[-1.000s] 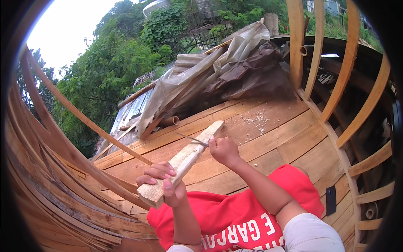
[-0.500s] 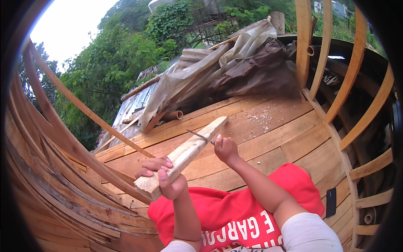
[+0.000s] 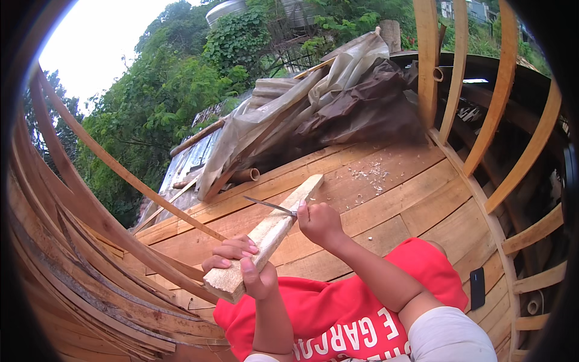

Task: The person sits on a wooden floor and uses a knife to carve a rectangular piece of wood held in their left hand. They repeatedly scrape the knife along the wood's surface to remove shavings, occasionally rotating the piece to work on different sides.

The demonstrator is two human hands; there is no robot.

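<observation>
A pale, rough piece of wood [image 3: 278,231] slants up from the lower left, its far end over the plank floor. My left hand [image 3: 244,262] is closed round its near end, thumb on the near side and fingers over the far side. In my right hand [image 3: 316,224] is a knife [image 3: 269,205], gripped by a handle that the fist mostly hides. The thin dark blade lies across the upper face of the wood and points left. Whether its edge is cutting in, I cannot tell.
Wood shavings [image 3: 371,175] lie scattered on the plank floor [image 3: 392,208]. A dark phone [image 3: 477,288] rests at the right. Bent wooden strips [image 3: 90,265] line the left, upright slats [image 3: 500,90] the right. Crumpled plastic sheeting [image 3: 356,96] is heaped at the back.
The knife has slid down along the wood toward my left hand, and my right hand has come with it. The wood's near end sits slightly lower and farther right.
</observation>
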